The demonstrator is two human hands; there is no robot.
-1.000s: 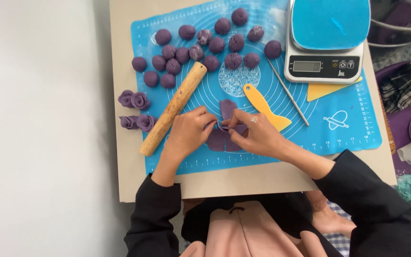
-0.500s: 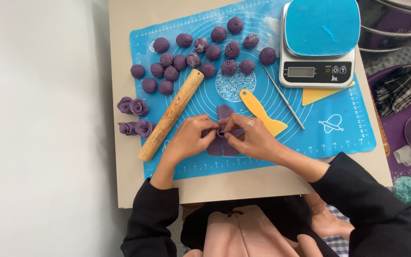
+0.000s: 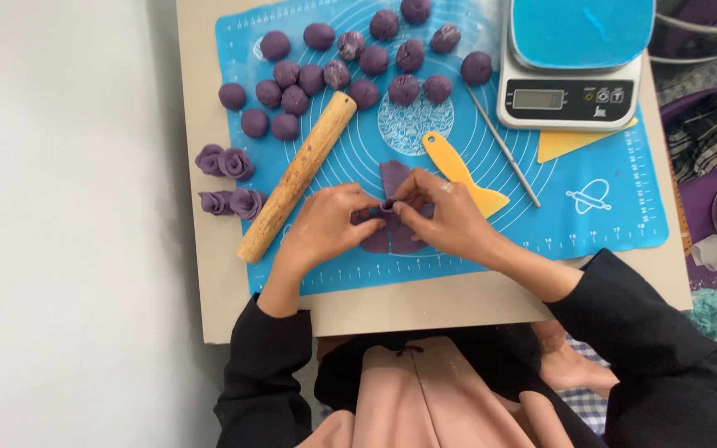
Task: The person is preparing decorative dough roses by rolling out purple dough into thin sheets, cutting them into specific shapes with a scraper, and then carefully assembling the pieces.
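Right at the centre of the frame, the left hand (image 3: 325, 228) and right hand (image 3: 446, 217) meet over a strip of flattened purple dough (image 3: 393, 178) on the blue silicone mat (image 3: 607, 207). Fingertips of both hands pinch a small rolled end of the dough between them; most of the strip lies hidden under the palms. A wooden rolling pin (image 3: 296, 178) slants just left of the hands, a yellow scraper (image 3: 458, 170) and thin metal rod (image 3: 504, 147) to the right. Purple dough balls (image 3: 350, 62) crowd the upper middle; finished dough roses (image 3: 227, 178) sit off the mat at left. The kitchen scale (image 3: 574, 75) is cut off by the top edge.
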